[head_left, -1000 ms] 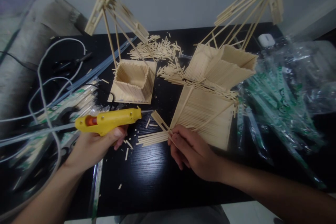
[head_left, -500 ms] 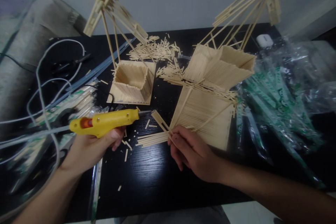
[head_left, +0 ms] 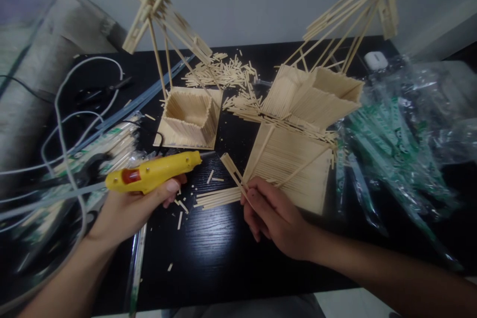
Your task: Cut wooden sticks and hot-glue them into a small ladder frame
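My left hand (head_left: 128, 211) is wrapped round a yellow glue gun (head_left: 154, 172), its nozzle pointing right toward a short strip of joined sticks (head_left: 231, 169). My right hand (head_left: 274, 216) is closed in a pinch on that strip's near end, at the corner of a flat panel of wooden sticks (head_left: 292, 166). A row of loose sticks (head_left: 218, 197) lies on the black table (head_left: 208, 253) between the two hands.
An open-topped stick box on a square base (head_left: 190, 117) stands behind the gun. A larger stick structure (head_left: 316, 94) rises at the back right. Cut stick bits (head_left: 223, 69) litter the far side. Cables (head_left: 63, 124) and wrapped stick packets (head_left: 391, 149) crowd both sides.
The glue gun has tilted, its nozzle lifted slightly and moved a little right. My right hand and the strip have barely shifted.
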The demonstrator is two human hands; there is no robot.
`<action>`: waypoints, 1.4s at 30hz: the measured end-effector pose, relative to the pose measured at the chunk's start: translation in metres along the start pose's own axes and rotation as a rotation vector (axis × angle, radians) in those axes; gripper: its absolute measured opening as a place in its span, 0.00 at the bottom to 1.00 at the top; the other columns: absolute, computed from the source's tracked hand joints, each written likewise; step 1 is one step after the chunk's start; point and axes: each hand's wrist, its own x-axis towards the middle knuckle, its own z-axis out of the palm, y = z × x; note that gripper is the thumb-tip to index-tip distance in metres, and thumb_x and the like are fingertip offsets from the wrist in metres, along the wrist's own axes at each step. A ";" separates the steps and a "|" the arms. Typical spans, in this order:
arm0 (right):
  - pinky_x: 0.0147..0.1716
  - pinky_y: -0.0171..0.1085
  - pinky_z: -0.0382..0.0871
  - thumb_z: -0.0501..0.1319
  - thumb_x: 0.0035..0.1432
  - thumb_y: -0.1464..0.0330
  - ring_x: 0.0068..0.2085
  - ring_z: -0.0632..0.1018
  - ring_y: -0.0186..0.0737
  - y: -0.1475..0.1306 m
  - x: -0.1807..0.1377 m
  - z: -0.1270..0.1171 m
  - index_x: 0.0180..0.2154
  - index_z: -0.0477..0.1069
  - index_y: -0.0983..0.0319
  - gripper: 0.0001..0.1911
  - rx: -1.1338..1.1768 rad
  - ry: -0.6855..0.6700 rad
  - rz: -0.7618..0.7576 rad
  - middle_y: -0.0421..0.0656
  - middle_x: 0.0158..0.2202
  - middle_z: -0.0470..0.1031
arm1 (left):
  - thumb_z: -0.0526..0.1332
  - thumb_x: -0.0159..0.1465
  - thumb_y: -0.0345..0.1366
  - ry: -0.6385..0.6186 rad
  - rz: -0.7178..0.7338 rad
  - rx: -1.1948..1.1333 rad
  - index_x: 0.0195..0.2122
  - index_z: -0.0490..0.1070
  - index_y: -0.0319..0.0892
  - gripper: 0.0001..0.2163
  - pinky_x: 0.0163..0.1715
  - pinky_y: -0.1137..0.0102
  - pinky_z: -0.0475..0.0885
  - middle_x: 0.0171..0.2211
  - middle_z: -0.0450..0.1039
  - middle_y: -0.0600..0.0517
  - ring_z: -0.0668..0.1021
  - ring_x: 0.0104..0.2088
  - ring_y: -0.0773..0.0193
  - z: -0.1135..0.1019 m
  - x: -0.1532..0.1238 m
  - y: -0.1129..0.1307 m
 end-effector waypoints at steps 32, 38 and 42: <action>0.15 0.26 0.61 0.56 0.74 0.53 0.17 0.70 0.29 0.000 0.002 -0.003 0.39 0.70 0.63 0.20 0.035 -0.119 0.110 0.34 0.20 0.70 | 0.56 0.70 0.38 0.018 0.413 0.895 0.48 0.78 0.49 0.12 0.45 0.59 0.70 0.51 0.78 0.46 0.78 0.47 0.48 -0.005 0.011 -0.013; 0.11 0.24 0.53 0.57 0.73 0.51 0.15 0.70 0.28 -0.001 0.002 0.000 0.39 0.68 0.62 0.21 0.128 -0.176 0.210 0.34 0.19 0.72 | 0.54 0.73 0.35 0.050 0.556 1.020 0.48 0.76 0.46 0.11 0.47 0.58 0.65 0.50 0.75 0.47 0.75 0.48 0.52 -0.006 0.010 -0.011; 0.10 0.23 0.53 0.56 0.73 0.51 0.14 0.70 0.27 0.003 0.002 0.001 0.40 0.66 0.61 0.20 0.162 -0.205 0.221 0.34 0.20 0.73 | 0.56 0.74 0.35 0.065 0.590 1.044 0.48 0.76 0.47 0.10 0.46 0.56 0.62 0.47 0.74 0.48 0.73 0.43 0.53 -0.006 0.010 -0.008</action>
